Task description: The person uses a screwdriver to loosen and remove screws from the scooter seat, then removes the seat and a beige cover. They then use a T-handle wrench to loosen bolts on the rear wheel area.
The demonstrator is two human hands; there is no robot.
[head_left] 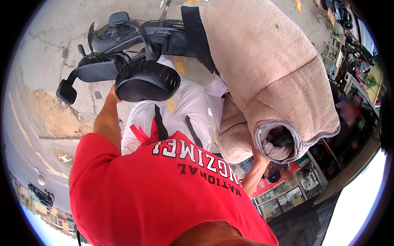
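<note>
Two bare hands, one scooter and one thick fleece cover fill the view. The left hand (113, 96) is at the near left end of a rounded black cushion (147, 82), its fingers mostly hidden behind it, so whether they grasp or merely touch cannot be told. The right hand (258, 159) is against the underside of the rolled end of the fleece cover (283, 78); those fingers are largely tucked from sight too, and their grip cannot be told.

Three black pads can be counted on the scooter (168, 39): the near cushion, smooth and glossy with a ribbed side; a longer flat pad (100, 67) just beside it; and a small one (119, 17) farther off. The cover lies to the right, beige and plush, with one crosswise seam, a grey bound edge and one round opening (278, 141) facing the wearer (its inside is too dark to read). A smooth black panel (199, 37) borders its left edge.

White trousers (184, 96) stand close between cushion and cover, leaving little room there. Concrete ground (45, 45), with two small square grates (97, 95), spreads wide to the left; shelving and clutter (349, 61) crowd the far right.
</note>
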